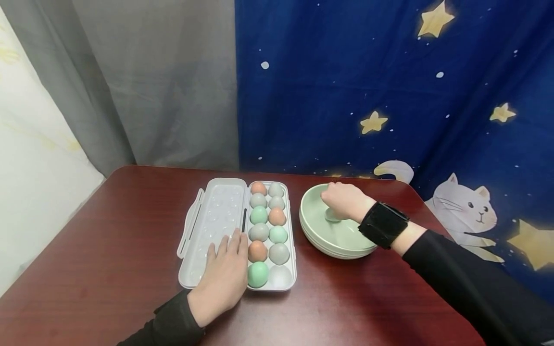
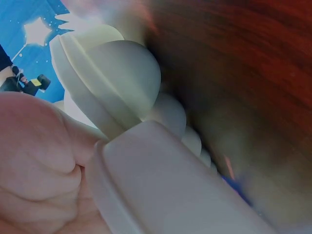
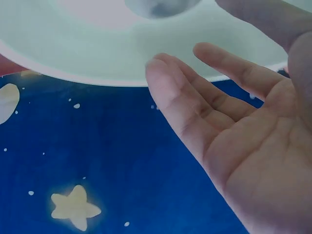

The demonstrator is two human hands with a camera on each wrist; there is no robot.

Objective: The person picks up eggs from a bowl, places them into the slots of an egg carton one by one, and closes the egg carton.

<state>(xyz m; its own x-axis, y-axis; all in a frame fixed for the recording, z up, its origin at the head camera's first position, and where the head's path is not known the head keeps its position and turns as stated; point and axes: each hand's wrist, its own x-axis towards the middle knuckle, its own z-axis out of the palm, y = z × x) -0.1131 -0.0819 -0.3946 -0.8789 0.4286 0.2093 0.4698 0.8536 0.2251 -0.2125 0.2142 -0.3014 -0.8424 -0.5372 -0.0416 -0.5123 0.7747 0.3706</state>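
Note:
My left hand point(image 1: 225, 271) lies with straight fingers on the hinge side of an open white egg carton point(image 1: 212, 259). In the left wrist view, its palm point(image 2: 34, 146) is against the carton's edge point(image 2: 165, 180). Orange, green and grey eggs point(image 1: 258, 274) fill the carton's cups, except the bare front right cup point(image 1: 280, 277). Over a pale green plate point(image 1: 346, 235) is my right hand point(image 1: 344, 199), its fingers loosely bent. A pale egg point(image 1: 332, 215) rests in the plate below it. In the right wrist view, a gap shows between the fingers point(image 3: 168, 80) and the egg point(image 3: 163, 7).
The plate tops a stack at the right of the dark red table point(image 1: 108, 240). A blue curtain point(image 1: 303, 96) with stars and a cat, and a grey curtain point(image 1: 173, 86), hang behind the table. White cloth point(image 1: 34, 168) hangs at the left.

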